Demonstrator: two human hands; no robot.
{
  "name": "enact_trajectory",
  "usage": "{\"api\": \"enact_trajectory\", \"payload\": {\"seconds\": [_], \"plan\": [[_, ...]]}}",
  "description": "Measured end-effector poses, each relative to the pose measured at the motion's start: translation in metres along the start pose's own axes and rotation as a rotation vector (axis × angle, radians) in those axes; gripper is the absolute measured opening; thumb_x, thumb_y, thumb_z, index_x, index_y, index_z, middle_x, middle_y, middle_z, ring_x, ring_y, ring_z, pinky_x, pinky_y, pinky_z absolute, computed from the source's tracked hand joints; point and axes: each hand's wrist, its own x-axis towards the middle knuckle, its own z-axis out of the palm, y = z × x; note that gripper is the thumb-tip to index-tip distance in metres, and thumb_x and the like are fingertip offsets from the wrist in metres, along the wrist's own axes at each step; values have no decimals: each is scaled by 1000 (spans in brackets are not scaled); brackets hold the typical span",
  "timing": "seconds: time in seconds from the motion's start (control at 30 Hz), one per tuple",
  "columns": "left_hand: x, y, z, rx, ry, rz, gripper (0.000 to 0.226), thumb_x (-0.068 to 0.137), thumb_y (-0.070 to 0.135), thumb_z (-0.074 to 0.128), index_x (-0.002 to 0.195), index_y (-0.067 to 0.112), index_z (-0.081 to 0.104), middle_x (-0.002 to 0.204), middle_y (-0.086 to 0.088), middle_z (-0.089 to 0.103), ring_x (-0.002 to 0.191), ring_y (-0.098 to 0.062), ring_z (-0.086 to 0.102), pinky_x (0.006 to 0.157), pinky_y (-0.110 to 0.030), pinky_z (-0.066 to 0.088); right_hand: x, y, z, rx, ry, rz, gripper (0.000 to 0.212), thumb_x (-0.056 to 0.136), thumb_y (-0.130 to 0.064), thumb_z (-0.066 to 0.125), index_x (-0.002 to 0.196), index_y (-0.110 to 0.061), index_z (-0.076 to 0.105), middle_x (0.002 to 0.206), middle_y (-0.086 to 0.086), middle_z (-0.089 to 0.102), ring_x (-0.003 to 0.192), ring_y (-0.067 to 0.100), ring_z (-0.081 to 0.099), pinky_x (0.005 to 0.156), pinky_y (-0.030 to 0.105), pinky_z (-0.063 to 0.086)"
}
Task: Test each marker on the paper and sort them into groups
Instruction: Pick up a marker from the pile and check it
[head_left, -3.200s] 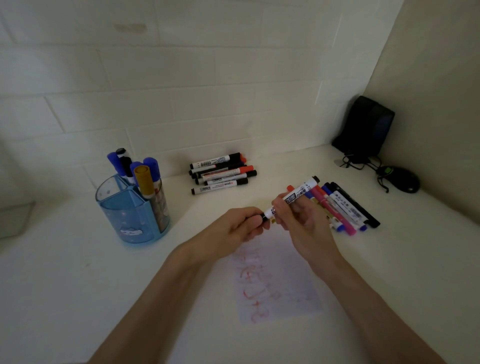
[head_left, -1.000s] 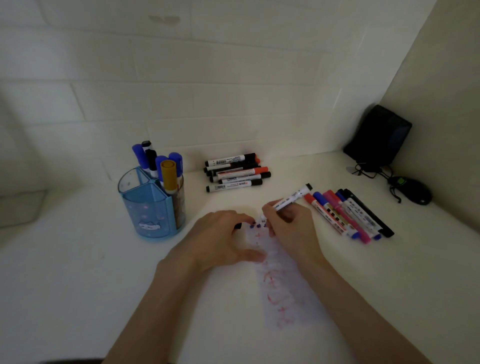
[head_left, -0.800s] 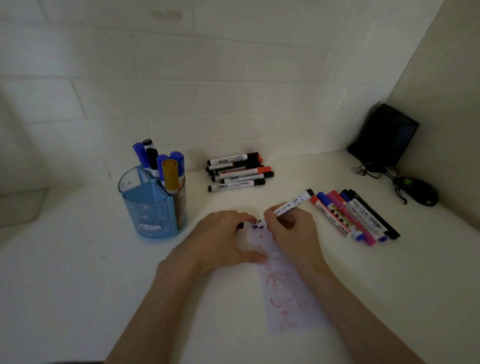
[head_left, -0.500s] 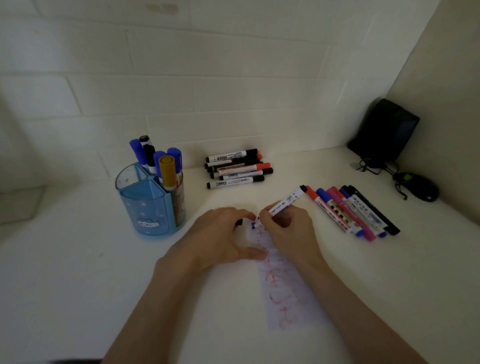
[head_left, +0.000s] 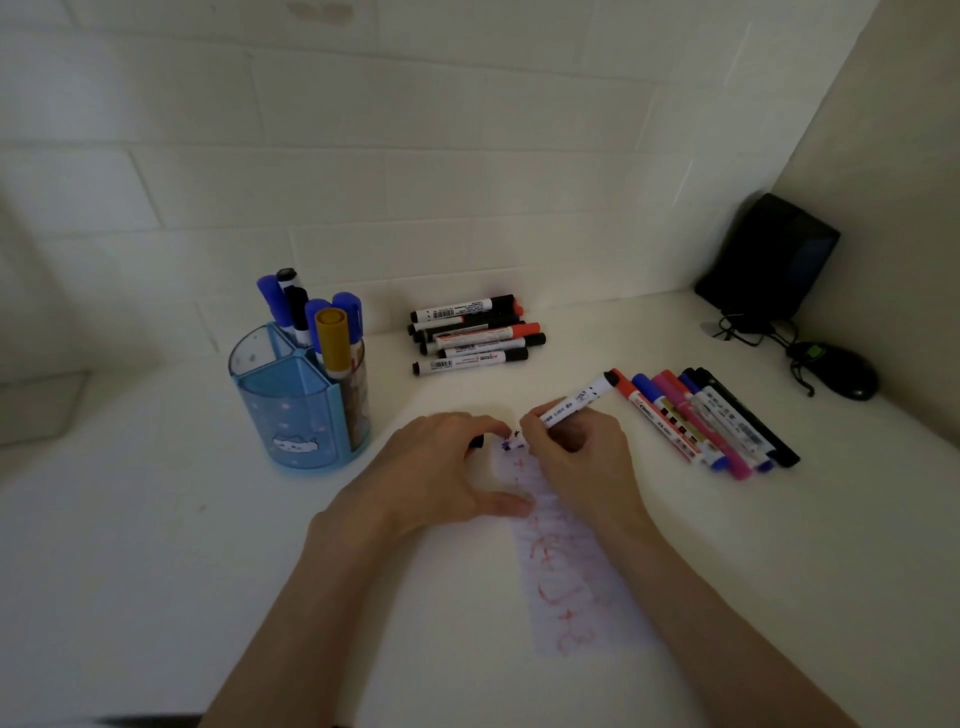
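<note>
Right hand pinches white marker, tip on paper's far end, red scribbles nearer. Left hand: thumb presses paper's left edge, black cap under curled fingers. Marker pile near desk's back edge.

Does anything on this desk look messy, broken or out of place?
Nothing is spilled or broken. The white paper strip with red scribbles lies slightly askew, and the black cord beside the black computer mouse is tangled.
</note>
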Motion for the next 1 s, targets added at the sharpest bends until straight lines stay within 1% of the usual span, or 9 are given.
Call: {"api": "enact_trajectory", "payload": {"seconds": [0.13, 0.3, 0.37, 0.43, 0.5, 0.63, 0.73, 0.87, 1.0], "plan": [[0, 1, 0, 6, 6, 4, 90, 52, 95, 61, 130, 51, 50, 118, 26, 59, 104, 2, 54, 82, -25, 46, 1, 1, 2, -15, -16, 27, 23, 94, -16, 71, 76, -29, 69, 72, -11, 75, 68, 7, 73, 60, 18, 56], [-2, 2, -1, 26, -8, -11, 94, 53, 94, 63, 133, 48, 49, 123, 24, 59, 108, 0, 55, 89, -29, 49, 1, 3, 2, -10, -15, 39, 24, 94, -15, 70, 75, -29, 68, 72, -15, 74, 67, 5, 72, 60, 16, 55], [-3, 3, -3, -24, -16, -32, 94, 56, 90, 66, 136, 47, 44, 122, 25, 55, 110, 1, 53, 93, -28, 48, 1, 4, 1, 44, 43, 50, 20, 94, -14, 69, 76, -23, 69, 71, -7, 74, 64, 8, 70, 59, 21, 54], [-4, 1, -6, -187, -20, -88, 77, 74, 75, 67, 137, 42, 37, 122, 20, 51, 112, 0, 52, 95, -26, 47, 2, 3, -3, 184, 113, 55, 12, 95, -13, 69, 85, -18, 72, 73, 4, 72, 64, 14, 66, 60, 25, 52], [-4, -1, -6, -301, 7, -77, 41, 98, 47, 56, 132, 33, 38, 130, 10, 55, 115, -2, 54, 96, -23, 46, 2, 0, -9, 329, 137, 50, 8, 95, -12, 70, 97, -19, 72, 74, 4, 73, 64, 13, 67, 60, 20, 52], [-1, 2, -8, -327, 159, 12, 12, 103, 23, 52, 113, 28, 55, 107, 20, 63, 101, 8, 59, 86, -15, 47, 3, -10, -17, 429, 92, 26, 11, 95, -15, 73, 94, -26, 75, 85, 7, 78, 71, 22, 75, 62, 24, 58], [3, 5, -11, -361, 226, 63, 15, 99, 18, 60, 108, 29, 66, 101, 25, 64, 97, 9, 59, 82, -9, 45, 1, -15, -18, 405, 37, 18, 18, 94, -20, 75, 89, -37, 76, 86, 4, 79, 72, 20, 76, 64, 25, 59], [2, 6, -13, -336, 274, 116, 22, 96, 18, 64, 114, 30, 69, 100, 21, 65, 95, 3, 58, 76, -9, 45, -3, -16, -17, 453, -5, 0, 5, 94, -21, 75, 95, -26, 77, 87, 5, 79, 69, 21, 75, 62, 25, 58], [2, 7, -12, -333, 307, 169, 27, 94, 16, 67, 119, 26, 70, 102, 10, 69, 89, -5, 61, 72, -15, 48, -5, -16, -14, 401, -44, -23, 5, 96, -14, 75, 100, -14, 77, 86, 4, 79, 68, 19, 74, 61, 22, 56]]}}
